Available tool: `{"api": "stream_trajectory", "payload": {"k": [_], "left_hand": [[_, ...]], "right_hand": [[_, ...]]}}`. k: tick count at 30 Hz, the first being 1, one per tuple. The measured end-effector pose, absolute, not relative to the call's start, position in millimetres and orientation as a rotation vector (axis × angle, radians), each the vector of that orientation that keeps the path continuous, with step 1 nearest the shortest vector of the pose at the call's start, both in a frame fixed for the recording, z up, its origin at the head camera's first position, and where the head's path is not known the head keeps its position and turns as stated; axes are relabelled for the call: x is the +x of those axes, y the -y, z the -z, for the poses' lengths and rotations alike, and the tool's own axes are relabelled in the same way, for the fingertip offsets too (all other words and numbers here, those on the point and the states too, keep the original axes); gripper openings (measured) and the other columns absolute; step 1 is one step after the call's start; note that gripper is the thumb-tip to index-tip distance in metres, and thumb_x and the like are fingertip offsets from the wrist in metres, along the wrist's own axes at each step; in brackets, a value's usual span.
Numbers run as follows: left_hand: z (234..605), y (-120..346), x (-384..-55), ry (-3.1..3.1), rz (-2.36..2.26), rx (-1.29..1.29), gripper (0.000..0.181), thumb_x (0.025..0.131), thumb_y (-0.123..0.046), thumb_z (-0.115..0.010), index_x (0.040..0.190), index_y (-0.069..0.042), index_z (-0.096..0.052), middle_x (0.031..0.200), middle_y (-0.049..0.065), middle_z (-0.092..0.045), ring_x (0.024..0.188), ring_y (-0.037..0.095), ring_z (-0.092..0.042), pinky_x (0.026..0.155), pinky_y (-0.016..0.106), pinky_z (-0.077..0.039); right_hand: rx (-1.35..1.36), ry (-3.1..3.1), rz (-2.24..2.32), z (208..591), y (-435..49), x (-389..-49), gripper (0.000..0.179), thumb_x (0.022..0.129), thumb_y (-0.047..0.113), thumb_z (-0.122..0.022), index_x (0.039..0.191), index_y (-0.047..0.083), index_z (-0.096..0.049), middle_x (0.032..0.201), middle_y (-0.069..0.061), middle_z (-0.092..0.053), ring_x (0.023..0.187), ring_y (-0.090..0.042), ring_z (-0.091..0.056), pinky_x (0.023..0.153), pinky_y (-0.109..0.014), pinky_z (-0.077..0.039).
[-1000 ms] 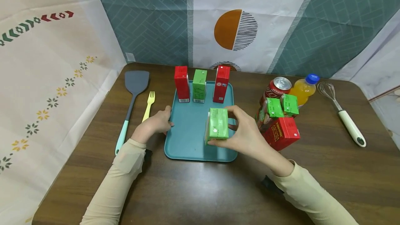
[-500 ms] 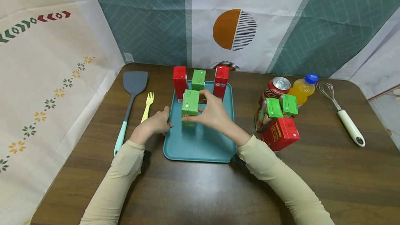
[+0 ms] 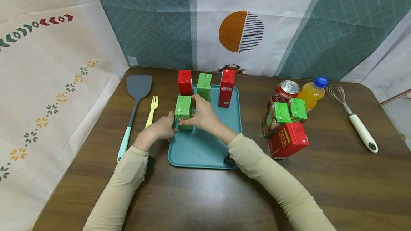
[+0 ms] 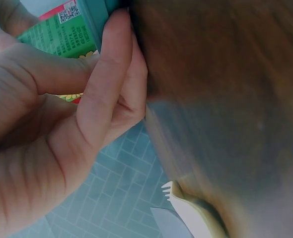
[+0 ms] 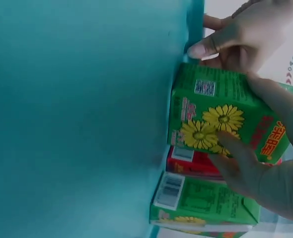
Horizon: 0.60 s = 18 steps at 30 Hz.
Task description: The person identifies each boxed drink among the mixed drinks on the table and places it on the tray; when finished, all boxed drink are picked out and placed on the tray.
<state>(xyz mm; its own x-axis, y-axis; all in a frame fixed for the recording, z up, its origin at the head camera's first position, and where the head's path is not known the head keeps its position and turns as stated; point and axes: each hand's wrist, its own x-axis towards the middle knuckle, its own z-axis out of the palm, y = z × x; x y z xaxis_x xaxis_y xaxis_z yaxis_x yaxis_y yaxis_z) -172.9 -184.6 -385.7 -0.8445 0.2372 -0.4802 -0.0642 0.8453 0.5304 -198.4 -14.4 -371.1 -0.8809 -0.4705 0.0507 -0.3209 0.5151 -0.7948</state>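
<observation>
My right hand (image 3: pixel 207 118) grips a green juice carton (image 3: pixel 183 107) upright at the left side of the teal tray (image 3: pixel 199 150). Yellow flowers show on the carton's side in the right wrist view, and its base is close to the tray floor. My left hand (image 3: pixel 160 127) pinches the tray's left rim, thumb over the edge, right beside that carton. Along the tray's back stand a red carton (image 3: pixel 184 81), another green carton (image 3: pixel 204 85) and a second red carton (image 3: pixel 226 88). The right hand's fingers partly cover the held carton.
On the right stand a cola can (image 3: pixel 284 92), an orange drink bottle (image 3: pixel 312 93), two green cartons, one in front (image 3: pixel 277 118), and a red carton (image 3: pixel 288 140). A whisk (image 3: pixel 356 124) lies farther right. A spatula (image 3: pixel 136 95) and yellow fork (image 3: pixel 152 111) lie left of the tray.
My right hand has carried the green carton leftward across the tray and lowered it near the left rim, in front of the left red carton. My left hand has stayed at the rim.
</observation>
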Motion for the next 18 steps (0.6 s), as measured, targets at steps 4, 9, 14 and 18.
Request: {"api": "stream_trajectory", "payload": {"k": [4, 9, 14, 18], "left_hand": [[385, 185, -172, -2.47, -0.743, 0.126, 0.04, 0.089, 0.0, -0.052, 0.119, 0.007, -0.026, 0.071, 0.015, -0.057, 0.055, 0.021, -0.06, 0.049, 0.026, -0.042], [387, 188, -172, -2.47, -0.784, 0.152, 0.037, 0.088, 0.001, -0.051, 0.117, 0.007, -0.029, 0.08, 0.019, -0.059, 0.057, 0.02, -0.063, 0.055, 0.029, -0.046], [387, 189, -173, -2.456, -0.814, 0.164, 0.036, 0.088, 0.002, -0.048, 0.119, 0.008, -0.029, 0.091, 0.025, -0.06, 0.061, 0.021, -0.065, 0.061, 0.031, -0.049], [387, 189, -174, -2.466, -0.786, 0.176, 0.035, 0.089, 0.001, -0.048, 0.118, 0.008, -0.029, 0.091, 0.025, -0.061, 0.061, 0.021, -0.065, 0.06, 0.031, -0.049]], "right_hand": [[-0.703, -2.569, 1.303, 372, 15, -196, 0.076, 0.068, 0.025, -0.084, 0.125, 0.001, -0.041, 0.118, -0.011, -0.055, 0.107, -0.024, -0.056, 0.087, -0.033, -0.048], [-0.68, -2.526, 1.258, 369, 12, -189, 0.094, 0.069, 0.034, -0.083, 0.14, 0.002, -0.029, 0.13, -0.011, -0.045, 0.119, -0.024, -0.045, 0.095, -0.04, -0.043], [-0.695, -2.539, 1.187, 360, 5, -179, 0.108, 0.07, 0.041, -0.08, 0.149, 0.009, -0.014, 0.145, -0.012, -0.03, 0.129, -0.025, -0.034, 0.1, -0.045, -0.038], [-0.712, -2.55, 1.195, 351, -3, -171, 0.103, 0.072, 0.039, -0.079, 0.15, 0.013, -0.016, 0.146, -0.011, -0.03, 0.129, -0.022, -0.034, 0.098, -0.045, -0.04]]}}
